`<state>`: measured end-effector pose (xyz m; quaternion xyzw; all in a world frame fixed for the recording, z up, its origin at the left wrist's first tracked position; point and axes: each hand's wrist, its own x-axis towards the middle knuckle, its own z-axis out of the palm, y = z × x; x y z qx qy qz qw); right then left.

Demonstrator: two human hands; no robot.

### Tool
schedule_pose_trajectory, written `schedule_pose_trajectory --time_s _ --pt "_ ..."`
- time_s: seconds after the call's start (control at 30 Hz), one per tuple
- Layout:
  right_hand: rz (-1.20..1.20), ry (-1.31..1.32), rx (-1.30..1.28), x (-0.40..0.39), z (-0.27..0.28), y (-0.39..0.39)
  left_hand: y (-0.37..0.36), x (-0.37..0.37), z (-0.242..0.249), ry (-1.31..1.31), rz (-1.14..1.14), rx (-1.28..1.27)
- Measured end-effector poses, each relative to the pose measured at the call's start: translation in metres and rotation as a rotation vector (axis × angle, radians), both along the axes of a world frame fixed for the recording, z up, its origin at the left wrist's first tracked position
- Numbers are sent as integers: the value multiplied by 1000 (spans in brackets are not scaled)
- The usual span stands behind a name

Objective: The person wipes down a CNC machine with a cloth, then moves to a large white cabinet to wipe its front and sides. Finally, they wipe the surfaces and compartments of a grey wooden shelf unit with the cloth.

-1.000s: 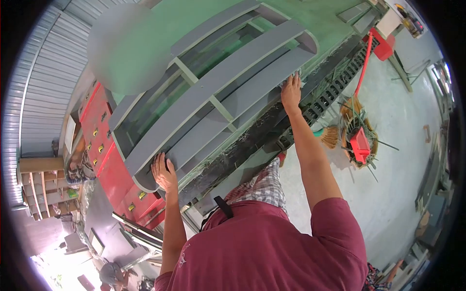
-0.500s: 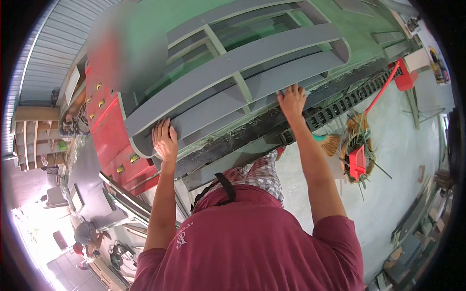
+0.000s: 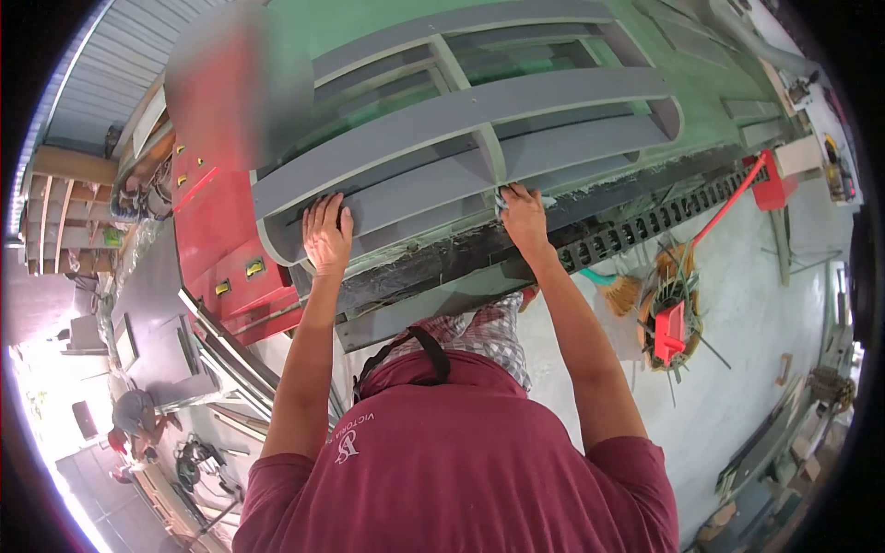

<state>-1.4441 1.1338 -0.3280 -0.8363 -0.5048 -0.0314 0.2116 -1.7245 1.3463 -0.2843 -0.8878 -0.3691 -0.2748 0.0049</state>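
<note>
A grey shelf unit with long boards and short dividers lies on a green-topped worktable. My left hand rests against its near lower board by the left rounded end, fingers stretched out and only slightly apart. Beside the middle divider, at the near edge, my right hand is closed around a crumpled whitish cloth. Bits of the cloth show on both sides of the fingers, and the rest is hidden in the hand.
Along the table's near side runs a black slotted rail. A broom, a basket of offcuts and a red dustpan are on the floor at right. A red panel stands left. Another person bends at lower left.
My right hand has moved left along the near edge to the middle divider, and the cloth now shows in it. My left hand remains on the board. The whole view has shifted slightly.
</note>
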Motion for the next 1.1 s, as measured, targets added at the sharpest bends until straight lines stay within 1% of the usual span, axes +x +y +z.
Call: schedule_pose_trajectory --time_s 0.07,0.1,0.17,0.2,0.23,0.27,0.3,0.33,0.37,0.4,0.47,0.5,0.53,0.6,0.63,0.67,0.73,0.77,0.83,0.87,0.9,1.03,1.1 --pt "25 -40 34 -6 2 -12 -2 -2 1 -9 12 -27" --pt "39 -45 34 -9 4 -21 -4 -3 3 -71 -5 -51" --pt "-87 751 -33 -16 24 -36 -21 3 19 -201 -59 -119" --pt "-81 747 -37 -25 27 -39 -39 5 31 -242 -153 -165" --pt "-120 1223 215 -41 29 -42 -63 6 40 -278 -249 -217" --pt "-167 1693 480 -56 30 -44 -90 8 45 -286 -304 -430" --pt "-175 1698 466 -69 29 -43 -115 12 47 -293 -356 -643" --pt "-172 1862 507 -82 30 -37 -133 18 43 -168 -434 -624" --pt "-164 2026 554 -93 32 -30 -150 27 45 -216 -471 -741" --pt "-164 2027 554 -105 36 -26 -154 33 39 -214 -470 -741" --pt "-144 2290 510 -123 44 -24 -155 42 16 -261 -437 -807" --pt "-74 2226 419 -124 35 -28 -147 46 5 -329 -452 -794" --pt "-81 2229 418 -125 35 -33 -142 51 -8 -326 -451 -800" --pt "-188 1829 247 -126 38 -41 -132 61 -26 -323 -407 -662" --pt "-214 1698 195 -125 43 -46 -129 71 -27 -364 -377 -653" --pt "-215 1697 197 -123 39 -53 -125 82 -31 -364 -379 -653" --pt "-225 1779 146 -119 23 -72 -120 104 -40 -308 -307 -514" --pt "-228 1778 139 -118 16 -82 -120 114 -40 -310 -304 -519" --pt "-269 1708 115 -119 6 -103 -120 130 -41 -78 -217 -252" --pt "-269 1710 106 -120 3 -112 -117 137 -49 -76 -210 -257" --pt "-319 1713 123 -123 -1 -122 -113 142 -57 -35 -246 -276" --pt "-424 1702 106 -133 6 -137 -104 136 -62 59 -333 -365" --pt "-407 1711 102 -136 4 -138 -98 134 -65 75 -339 -335"
